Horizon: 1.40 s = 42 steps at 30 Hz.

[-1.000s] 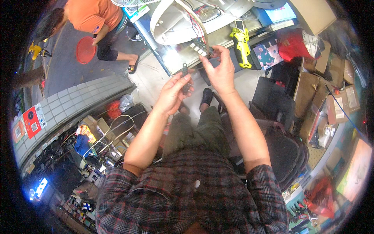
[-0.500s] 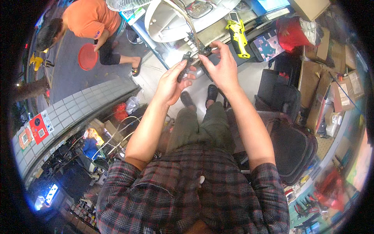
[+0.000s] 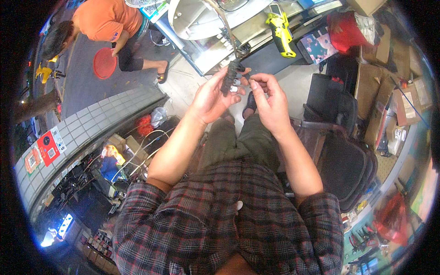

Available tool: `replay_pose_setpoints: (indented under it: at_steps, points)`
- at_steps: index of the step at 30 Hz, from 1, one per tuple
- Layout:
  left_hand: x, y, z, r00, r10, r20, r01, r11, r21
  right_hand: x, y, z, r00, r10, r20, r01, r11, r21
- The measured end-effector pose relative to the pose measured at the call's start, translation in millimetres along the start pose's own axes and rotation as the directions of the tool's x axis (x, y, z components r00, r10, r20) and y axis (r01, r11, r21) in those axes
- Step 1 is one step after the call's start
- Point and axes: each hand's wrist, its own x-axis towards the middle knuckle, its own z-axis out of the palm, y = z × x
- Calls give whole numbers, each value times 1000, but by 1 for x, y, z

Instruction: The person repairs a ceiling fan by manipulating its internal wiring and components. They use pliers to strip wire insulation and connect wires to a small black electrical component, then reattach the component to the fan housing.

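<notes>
My left hand (image 3: 211,98) holds a dark ridged block with small pale tabs (image 3: 228,81) along one side, palm partly turned up. A bundle of wires (image 3: 229,32) runs from near the block's far end up to a large white rounded housing (image 3: 185,23) on the bench. Just right of the block, my right hand (image 3: 271,98) has its thumb and forefinger pinched together. Whatever lies between those fingertips is too small to make out.
A yellow-green handheld tool (image 3: 282,34) lies on the bench, right of the housing. Black chairs (image 3: 341,160) stand at my right, beside cardboard boxes (image 3: 405,107). A low tiled wall (image 3: 87,117) curves along the left; beyond it a person in orange (image 3: 107,20) bends with a red round tray (image 3: 105,63).
My right hand has come down and toward me, away from the wires, and its fingers have closed into a pinch. My left hand has shifted right with the block, whose pale tabs now show.
</notes>
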Motion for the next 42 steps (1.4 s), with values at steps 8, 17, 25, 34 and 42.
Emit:
replay_pose_setpoints:
  at_steps: [8,17,25,34,42]
  points:
    - [10,-24,40,973,222,-58,-225,973,-58,-10,-11,-17,990,143,20,-142,937,320]
    - [32,-45,45,984,176,22,-171,974,-147,-30,-6,-37,989,148,19,-148,956,255]
    - [37,-32,54,994,111,14,-110,993,-45,-28,-6,-19,978,209,6,-203,944,262]
    - [38,-25,44,997,38,66,-28,989,-142,-22,-24,-12,957,286,41,-280,885,373]
    - [44,-26,36,998,-10,62,33,923,-384,-23,-31,-11,992,130,-4,-127,979,157]
